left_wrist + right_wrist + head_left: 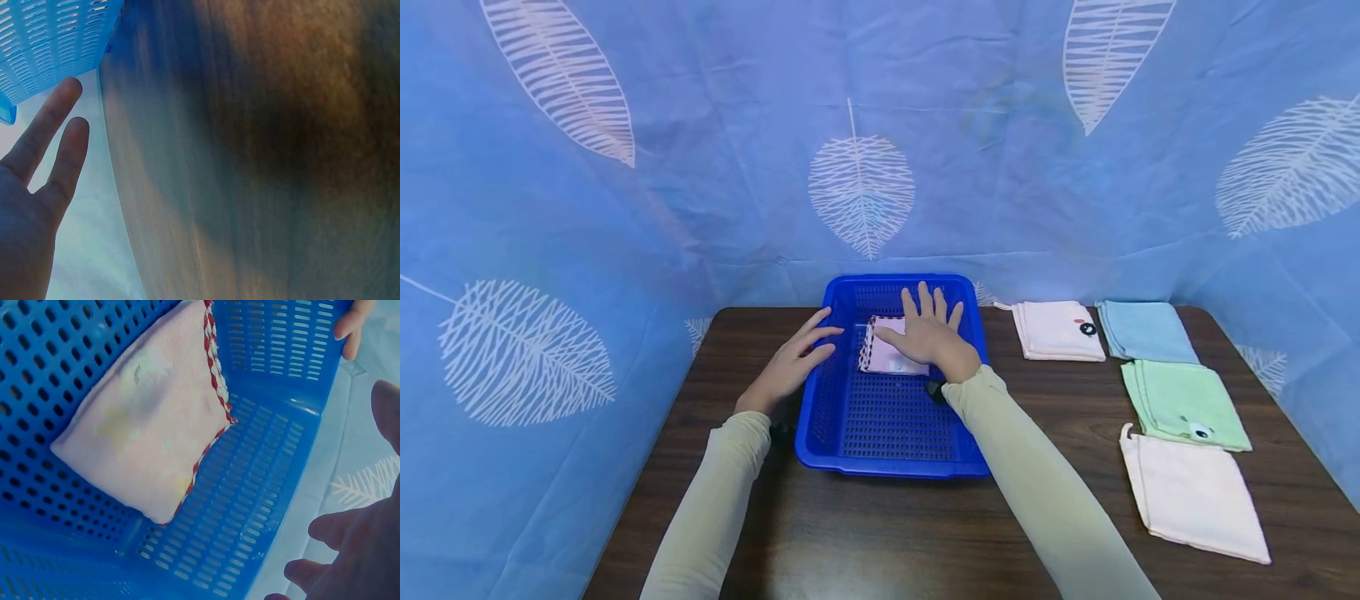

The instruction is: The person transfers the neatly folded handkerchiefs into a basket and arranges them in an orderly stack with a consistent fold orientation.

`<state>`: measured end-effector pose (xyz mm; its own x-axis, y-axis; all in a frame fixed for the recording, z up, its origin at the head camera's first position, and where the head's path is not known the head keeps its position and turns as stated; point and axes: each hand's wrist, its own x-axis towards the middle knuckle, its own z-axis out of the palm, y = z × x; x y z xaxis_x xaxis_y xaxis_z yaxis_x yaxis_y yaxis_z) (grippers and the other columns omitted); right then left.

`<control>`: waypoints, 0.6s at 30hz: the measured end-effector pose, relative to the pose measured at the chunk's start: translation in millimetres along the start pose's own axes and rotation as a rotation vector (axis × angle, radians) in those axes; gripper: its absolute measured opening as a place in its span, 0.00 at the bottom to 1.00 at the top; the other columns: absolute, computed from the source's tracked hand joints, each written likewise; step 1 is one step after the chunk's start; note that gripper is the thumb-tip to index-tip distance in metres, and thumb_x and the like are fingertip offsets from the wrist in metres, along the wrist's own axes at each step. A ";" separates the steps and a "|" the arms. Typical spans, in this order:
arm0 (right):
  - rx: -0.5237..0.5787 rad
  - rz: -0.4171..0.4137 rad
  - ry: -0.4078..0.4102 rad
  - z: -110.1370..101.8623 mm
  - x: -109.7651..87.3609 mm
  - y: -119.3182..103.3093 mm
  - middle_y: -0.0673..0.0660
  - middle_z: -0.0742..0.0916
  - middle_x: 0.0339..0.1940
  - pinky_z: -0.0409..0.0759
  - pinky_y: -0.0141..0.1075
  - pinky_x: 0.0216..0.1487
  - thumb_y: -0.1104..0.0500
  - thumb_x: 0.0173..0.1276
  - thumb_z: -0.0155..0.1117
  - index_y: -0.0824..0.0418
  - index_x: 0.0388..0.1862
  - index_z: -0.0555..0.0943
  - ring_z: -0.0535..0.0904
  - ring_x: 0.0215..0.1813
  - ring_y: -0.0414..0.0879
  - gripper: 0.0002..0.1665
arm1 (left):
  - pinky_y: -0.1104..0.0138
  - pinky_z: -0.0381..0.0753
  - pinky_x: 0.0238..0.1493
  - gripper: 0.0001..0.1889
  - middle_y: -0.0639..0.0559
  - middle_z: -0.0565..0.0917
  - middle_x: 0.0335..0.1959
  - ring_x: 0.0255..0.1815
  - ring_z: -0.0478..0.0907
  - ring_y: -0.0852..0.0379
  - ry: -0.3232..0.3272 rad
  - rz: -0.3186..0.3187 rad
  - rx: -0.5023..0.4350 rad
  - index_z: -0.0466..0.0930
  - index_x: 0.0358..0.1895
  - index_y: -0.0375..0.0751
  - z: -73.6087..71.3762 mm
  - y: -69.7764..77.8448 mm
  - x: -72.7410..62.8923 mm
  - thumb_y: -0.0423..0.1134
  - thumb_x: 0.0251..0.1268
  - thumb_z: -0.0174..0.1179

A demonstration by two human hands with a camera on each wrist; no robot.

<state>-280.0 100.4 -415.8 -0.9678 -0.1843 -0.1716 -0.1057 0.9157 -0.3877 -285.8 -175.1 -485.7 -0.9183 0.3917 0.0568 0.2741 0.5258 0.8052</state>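
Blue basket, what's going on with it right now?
A person's left hand is at the left rim of the blue basket, fingers extended. The right hand is spread above a folded pink cloth lying inside, not gripping it. The basket stands on a dark table, and four other folded cloths lie on the table to its right.

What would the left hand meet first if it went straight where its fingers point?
Probably the basket, at its left rim. Depth is unclear: the left hand may be touching it now, or could pass above.
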 end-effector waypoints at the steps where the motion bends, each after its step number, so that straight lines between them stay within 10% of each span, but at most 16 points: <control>1: -0.003 -0.004 0.000 -0.6 -0.6 0.3 0.63 0.38 0.87 0.25 0.71 0.79 0.24 0.73 0.44 0.55 0.86 0.37 0.28 0.86 0.66 0.58 | 0.30 0.56 0.75 0.23 0.79 0.49 0.82 0.87 0.46 0.50 0.000 0.000 -0.001 0.72 0.68 0.76 0.2 -0.7 0.0 0.67 0.74 0.48; 18: 0.057 -0.061 0.026 -28.1 -7.3 16.1 0.65 0.41 0.87 0.23 0.68 0.79 0.26 0.74 0.46 0.56 0.86 0.40 0.27 0.86 0.66 0.57 | 0.31 0.56 0.76 0.22 0.76 0.49 0.82 0.87 0.45 0.50 0.020 0.015 -0.019 0.73 0.69 0.71 2.1 -2.1 1.0 0.64 0.77 0.47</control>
<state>-281.1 126.5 -395.3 -0.9656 -0.2292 -0.1227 -0.1523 0.8811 -0.4478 -286.7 -174.3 -488.5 -0.9198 0.3840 0.0810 0.2828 0.5056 0.8151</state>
